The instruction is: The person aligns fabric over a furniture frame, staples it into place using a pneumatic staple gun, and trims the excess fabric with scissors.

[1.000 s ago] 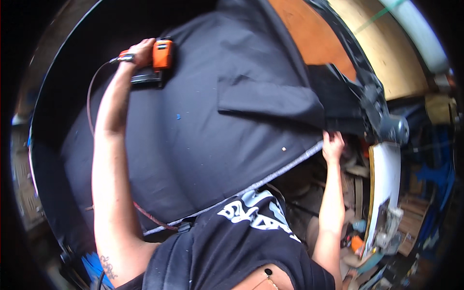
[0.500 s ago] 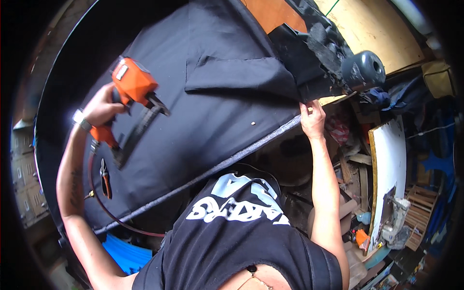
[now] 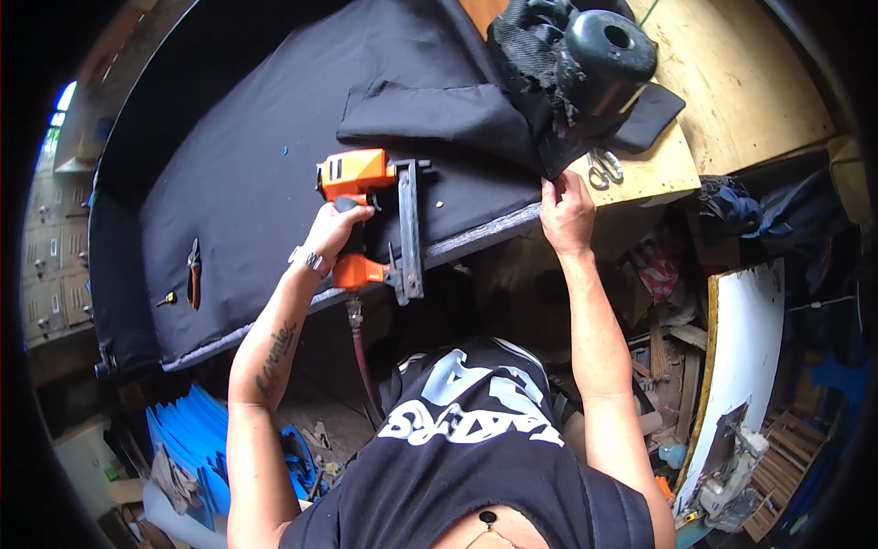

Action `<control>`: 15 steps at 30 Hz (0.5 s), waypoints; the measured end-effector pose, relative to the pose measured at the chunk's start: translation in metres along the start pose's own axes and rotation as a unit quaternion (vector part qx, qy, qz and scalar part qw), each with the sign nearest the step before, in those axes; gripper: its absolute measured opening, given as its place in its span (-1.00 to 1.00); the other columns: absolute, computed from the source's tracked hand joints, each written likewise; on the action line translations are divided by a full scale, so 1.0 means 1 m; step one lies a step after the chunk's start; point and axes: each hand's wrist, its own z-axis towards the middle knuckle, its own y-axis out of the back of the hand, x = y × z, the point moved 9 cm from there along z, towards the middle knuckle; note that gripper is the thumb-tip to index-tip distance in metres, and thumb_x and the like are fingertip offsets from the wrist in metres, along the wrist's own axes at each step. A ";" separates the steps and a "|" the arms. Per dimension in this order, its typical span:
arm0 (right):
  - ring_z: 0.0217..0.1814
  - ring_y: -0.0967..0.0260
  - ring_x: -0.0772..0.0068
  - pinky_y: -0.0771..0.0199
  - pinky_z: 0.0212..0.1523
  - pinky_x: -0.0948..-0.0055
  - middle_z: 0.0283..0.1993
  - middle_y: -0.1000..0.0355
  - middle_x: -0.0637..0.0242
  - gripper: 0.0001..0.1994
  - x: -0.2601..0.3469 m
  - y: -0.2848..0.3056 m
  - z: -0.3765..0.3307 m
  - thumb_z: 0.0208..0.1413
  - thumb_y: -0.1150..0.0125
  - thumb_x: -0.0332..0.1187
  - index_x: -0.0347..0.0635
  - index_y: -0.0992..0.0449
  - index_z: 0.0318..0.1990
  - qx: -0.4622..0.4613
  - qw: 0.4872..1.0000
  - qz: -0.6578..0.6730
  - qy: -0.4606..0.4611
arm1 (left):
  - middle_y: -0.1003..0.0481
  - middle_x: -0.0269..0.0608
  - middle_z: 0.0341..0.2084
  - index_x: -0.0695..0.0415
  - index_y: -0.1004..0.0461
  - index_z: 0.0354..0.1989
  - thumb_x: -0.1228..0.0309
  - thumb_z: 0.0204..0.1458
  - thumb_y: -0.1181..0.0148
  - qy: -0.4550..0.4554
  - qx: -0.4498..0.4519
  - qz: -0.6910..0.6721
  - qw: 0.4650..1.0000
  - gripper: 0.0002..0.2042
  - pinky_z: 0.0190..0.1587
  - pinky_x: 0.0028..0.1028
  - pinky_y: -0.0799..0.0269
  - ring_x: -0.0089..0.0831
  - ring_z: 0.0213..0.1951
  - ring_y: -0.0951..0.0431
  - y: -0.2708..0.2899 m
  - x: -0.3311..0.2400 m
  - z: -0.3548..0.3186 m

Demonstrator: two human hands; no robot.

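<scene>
Black fabric: spread [image 3: 247,210] across most of the work surface; near edge lined by a grey fuzzy strip [image 3: 476,227], slanting up toward the right hand.
Plywood: seen [image 3: 732,101] at upper right, pale, partly covered by fabric and clutter.
Folded flap: laid [image 3: 430,114] on the fabric, above the staple gun, left of the right hand.
Black plastic piece: set [image 3: 608,59] beside dark mesh, beyond the right hand; hole seen in its top.
Staple gun: held [image 3: 357,171] over the near fabric edge, orange and black; contact of nose with fabric cannot be told.
Gun vs grip: handle wrapped by the left hand; orange head sits beyond the fist, magazine to its right, orange base and red hose [image 3: 363,361] toward the body.
Left hand: closed [image 3: 326,229] around the gun handle; watch [image 3: 311,260] worn on wrist.
Right hand: fabric edge pinched [image 3: 569,220] between thumb and fingers, at the strip's right end, well apart from gun.
Pliers: left lying [image 3: 194,274] on fabric, orange-handled, left of the left hand.
Scissors: placed [image 3: 605,167] on plywood, just beside right hand.
Tan bit: seen [image 3: 439,204] on fabric, right of magazine.
</scene>
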 end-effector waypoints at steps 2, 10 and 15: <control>-0.31 -0.39 0.06 -0.41 -0.30 0.23 -0.37 -0.40 0.13 -0.84 0.000 -0.003 -0.001 -0.03 -0.18 -0.49 -0.27 -0.40 -0.28 0.011 1.000 -0.001 0.002 | -0.40 -0.38 -0.58 0.14 -0.39 -0.46 0.32 -0.14 -0.32 0.008 -0.091 -0.036 0.995 -0.77 -0.53 -0.48 -0.43 -0.56 -0.56 -0.41 0.006 -0.002 -0.002; -0.44 -0.36 0.05 -0.37 -0.39 0.26 -0.46 -0.38 0.14 -0.86 0.001 0.000 0.001 -0.03 -0.24 -0.45 -0.28 -0.39 -0.38 -0.005 1.000 -0.025 0.000 | -0.44 -0.35 -0.38 0.17 -0.43 -0.19 0.34 -0.02 -0.25 -0.013 -0.056 -0.184 0.981 -0.74 -0.43 -0.44 -0.52 -0.52 -0.41 -0.47 -0.015 -0.011 0.012; -0.44 -0.41 0.13 -0.41 -0.39 0.31 -0.46 -0.42 0.16 -0.84 0.002 -0.005 0.002 -0.04 -0.27 -0.45 -0.29 -0.41 -0.38 0.000 0.999 -0.036 0.003 | -0.50 -0.22 -0.40 0.26 -0.46 -0.26 0.44 -0.04 -0.25 -0.029 -0.082 -0.345 0.935 -0.80 -0.55 -0.42 -0.54 -0.44 -0.48 -0.52 -0.025 -0.008 0.028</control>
